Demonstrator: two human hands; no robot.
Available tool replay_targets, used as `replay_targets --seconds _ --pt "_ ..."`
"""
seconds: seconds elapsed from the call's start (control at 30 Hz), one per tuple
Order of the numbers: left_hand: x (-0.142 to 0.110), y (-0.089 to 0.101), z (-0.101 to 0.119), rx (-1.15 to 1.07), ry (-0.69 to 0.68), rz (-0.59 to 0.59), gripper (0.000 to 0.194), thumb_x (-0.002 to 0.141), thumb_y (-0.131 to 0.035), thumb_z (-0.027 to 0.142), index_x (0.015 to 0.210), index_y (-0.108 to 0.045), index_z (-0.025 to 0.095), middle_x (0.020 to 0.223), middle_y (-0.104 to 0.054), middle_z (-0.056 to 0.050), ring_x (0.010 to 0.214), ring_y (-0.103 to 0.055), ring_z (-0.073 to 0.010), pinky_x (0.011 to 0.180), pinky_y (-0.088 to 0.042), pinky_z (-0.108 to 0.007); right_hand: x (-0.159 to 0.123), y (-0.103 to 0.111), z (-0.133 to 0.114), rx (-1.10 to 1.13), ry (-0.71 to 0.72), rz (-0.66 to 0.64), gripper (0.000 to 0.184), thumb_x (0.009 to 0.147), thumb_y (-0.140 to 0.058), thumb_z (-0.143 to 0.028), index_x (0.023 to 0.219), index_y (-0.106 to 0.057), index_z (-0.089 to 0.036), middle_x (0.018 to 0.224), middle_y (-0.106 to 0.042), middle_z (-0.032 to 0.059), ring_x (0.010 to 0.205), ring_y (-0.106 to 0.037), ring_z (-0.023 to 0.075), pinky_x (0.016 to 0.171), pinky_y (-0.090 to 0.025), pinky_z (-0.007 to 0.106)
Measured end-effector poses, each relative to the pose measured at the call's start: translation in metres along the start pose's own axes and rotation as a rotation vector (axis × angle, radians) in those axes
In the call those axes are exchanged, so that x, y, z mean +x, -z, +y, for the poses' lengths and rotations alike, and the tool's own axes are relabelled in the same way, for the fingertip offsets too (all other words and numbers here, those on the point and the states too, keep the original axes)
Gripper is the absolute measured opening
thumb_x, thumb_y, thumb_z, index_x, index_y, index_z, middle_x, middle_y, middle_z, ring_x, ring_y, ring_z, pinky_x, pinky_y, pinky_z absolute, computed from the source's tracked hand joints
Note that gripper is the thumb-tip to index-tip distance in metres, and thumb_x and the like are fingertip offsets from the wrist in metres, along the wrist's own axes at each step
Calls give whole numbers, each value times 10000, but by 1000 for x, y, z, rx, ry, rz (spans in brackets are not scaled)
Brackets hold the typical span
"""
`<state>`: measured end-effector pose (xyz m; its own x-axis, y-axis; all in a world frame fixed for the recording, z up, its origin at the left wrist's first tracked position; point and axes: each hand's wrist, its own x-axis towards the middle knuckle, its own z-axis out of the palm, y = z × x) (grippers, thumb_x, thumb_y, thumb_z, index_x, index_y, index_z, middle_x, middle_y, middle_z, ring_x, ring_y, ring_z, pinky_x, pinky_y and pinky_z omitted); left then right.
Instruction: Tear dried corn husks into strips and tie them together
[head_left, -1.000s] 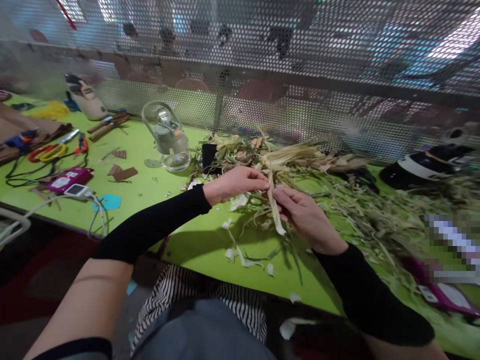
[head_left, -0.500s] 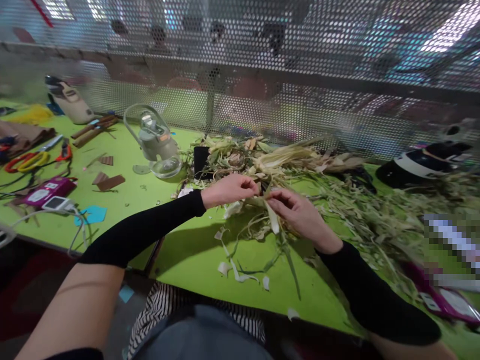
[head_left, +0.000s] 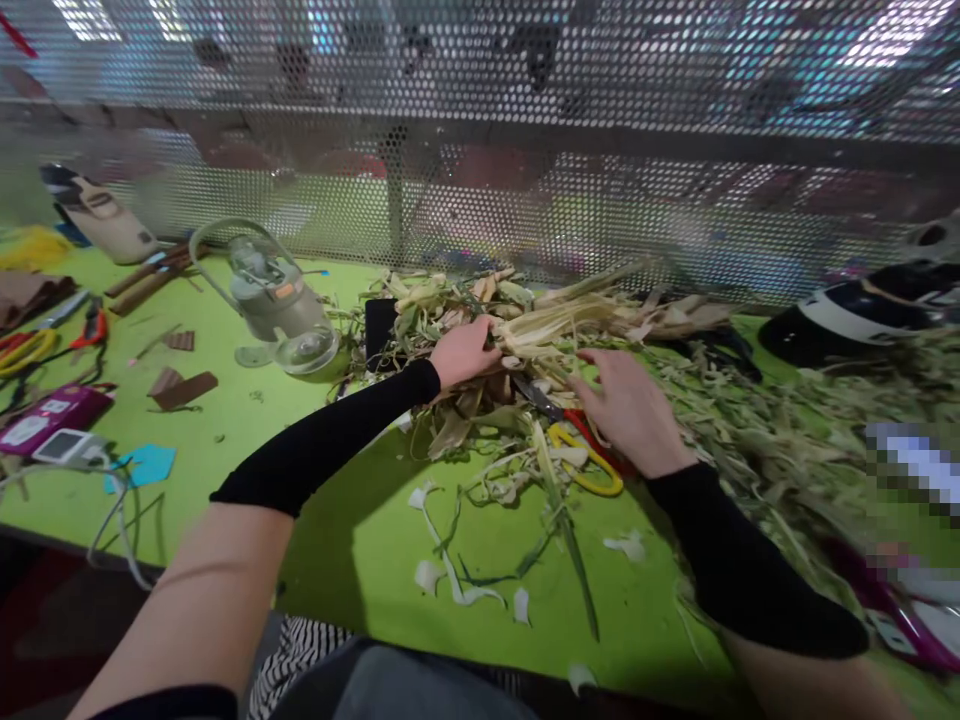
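Among a heap of dried corn husks (head_left: 559,325), my left hand (head_left: 465,352) reaches in with its fingers curled together on a piece of husk; the fingertips are partly hidden. My right hand (head_left: 634,410) is at the heap's right front, fingers apart and bent, with nothing visible in it. Just left of that hand lie scissors (head_left: 589,455) with red and yellow handles, blades pointing into the husks. A long green and pale husk strip (head_left: 562,535) lies on the green table in front of the hands.
A clear-bottomed bottle with a loop handle (head_left: 274,300) stands left of the heap. Shredded husks (head_left: 795,440) cover the right side, near a dark bottle lying down (head_left: 847,320). A perforated metal screen (head_left: 465,200) rises behind. A purple device (head_left: 56,420) with a cable sits left.
Both hands, together over a husk strip before, have moved apart and farther into the heap. My right hand has let go of the strip. The scissors have come into view; the camera turned slightly right.
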<state>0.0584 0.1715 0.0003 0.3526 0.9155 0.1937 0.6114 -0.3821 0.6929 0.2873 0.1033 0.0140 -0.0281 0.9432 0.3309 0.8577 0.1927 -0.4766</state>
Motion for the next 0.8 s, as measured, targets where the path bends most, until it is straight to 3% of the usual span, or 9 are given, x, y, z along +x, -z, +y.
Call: replay_targets --seconds 0.1,0.27,0.4,0.5,0.6,0.8 --pt "-6 -2 3 -25 -31 -38 88 848 -577 246 886 -558 169 792 -600 -36 740 -527 -187 790 -432 -316 9 -11 -9 64 33 6 167 849 -621 -384 856 -653 -220 929 -718 134 947 -627 317 904 -457 453" --pt "-29 10 8 -79 -99 -104 141 832 -555 263 921 -601 165 890 -651 -29 770 -532 -159 774 -445 -286 24 -19 -18 259 -17 115 301 895 -578 -510 831 -603 -218 784 -670 52 682 -582 196 677 -473 337" --pt "-43 20 14 -206 -112 -124 233 806 -567 259 1002 -621 146 1031 -684 -63 870 -582 -174 851 -467 -304 27 -20 -25 408 -27 208 254 880 -598 -467 860 -573 -215 778 -638 19 642 -546 151 611 -460 291" --pt "-43 22 20 -423 -39 -157 324 848 -601 394 1061 -612 149 1047 -684 -73 898 -602 -183 851 -474 -303 25 -20 -34 467 6 213 187 859 -617 -398 856 -574 -217 768 -623 3 626 -535 136 594 -456 276" --pt "-37 19 26 -591 23 -93 367 914 -537 502 1019 -601 156 947 -667 -56 855 -592 -164 818 -463 -280 20 -18 -43 480 52 198 161 836 -641 -369 847 -596 -215 765 -622 -1 634 -535 135 610 -458 277" --pt "-30 16 32 -504 -12 101 136 912 -470 220 812 -547 169 701 -507 33 669 -448 -104 678 -355 -248 15 -8 -49 261 161 331 297 878 -651 -438 1073 -640 -215 804 -638 17 630 -535 158 622 -458 312"
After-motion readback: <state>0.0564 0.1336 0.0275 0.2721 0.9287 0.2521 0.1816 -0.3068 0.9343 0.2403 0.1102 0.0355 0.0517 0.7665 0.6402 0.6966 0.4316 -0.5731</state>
